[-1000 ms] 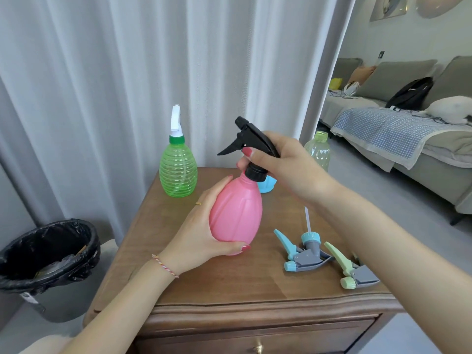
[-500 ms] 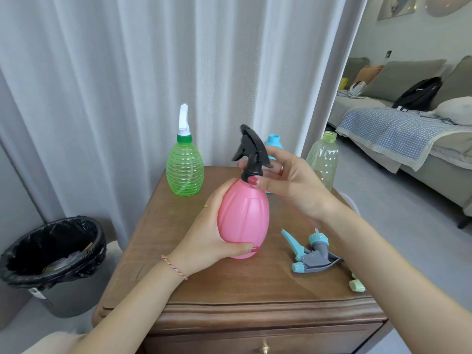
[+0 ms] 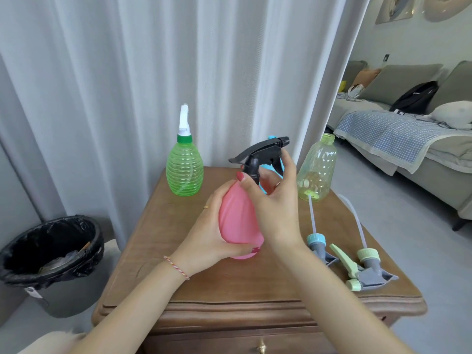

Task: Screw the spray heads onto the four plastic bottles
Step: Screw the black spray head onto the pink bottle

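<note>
My left hand wraps the pink bottle, held just above the wooden cabinet top. A black spray head sits on its neck, and my right hand grips that head at the collar. A green ribbed bottle with a white spray head stands at the back left. A pale yellow-green bottle stands open-necked at the back right. A blue bottle is mostly hidden behind my right hand. Two loose spray heads lie at the right: a blue-capped one and a light green one.
A black-lined waste bin stands on the floor to the left of the cabinet. White curtains hang right behind it. A grey sofa with a blanket and a bag is off to the right. The cabinet's right edge is close to the loose heads.
The black spray head has turned on the pink bottle; its nozzle now points right, its trigger left. My right hand has shifted its grip around the collar. The camera has moved, showing both loose heads.
</note>
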